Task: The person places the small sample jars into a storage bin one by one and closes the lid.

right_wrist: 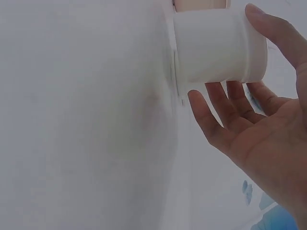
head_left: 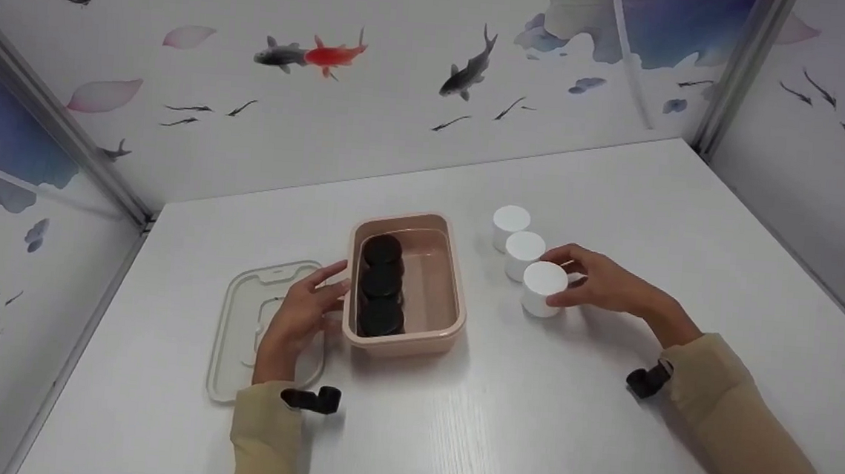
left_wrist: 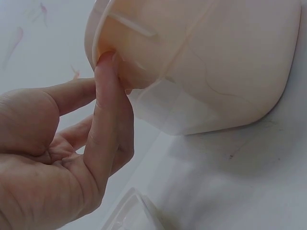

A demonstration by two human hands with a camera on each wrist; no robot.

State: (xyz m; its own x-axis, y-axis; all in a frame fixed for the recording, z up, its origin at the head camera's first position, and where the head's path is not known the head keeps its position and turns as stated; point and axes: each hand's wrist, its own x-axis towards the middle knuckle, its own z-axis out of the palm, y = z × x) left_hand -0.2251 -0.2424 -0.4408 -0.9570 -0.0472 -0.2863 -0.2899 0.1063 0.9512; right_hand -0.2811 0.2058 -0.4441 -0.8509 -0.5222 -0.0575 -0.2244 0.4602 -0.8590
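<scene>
A pink box (head_left: 426, 289) stands open on the table, with three black-lidded jars (head_left: 382, 282) lined up along its left side. My left hand (head_left: 302, 310) is at the box's left wall; in the left wrist view its fingertips touch the outside just under the rim (left_wrist: 98, 33). Right of the box, three white jars (head_left: 511, 227) stand in a slanted row. My right hand (head_left: 601, 283) holds the nearest white jar (head_left: 544, 290), thumb on the near side and fingers round the far side. The right wrist view shows the thumb against the lid's edge (right_wrist: 256, 52).
A pale flat lid (head_left: 237, 328) lies on the white table (head_left: 453, 432) left of the box, partly under my left hand and wrist. Printed panels (head_left: 400, 131) with fish and petals wall in the table's back and sides.
</scene>
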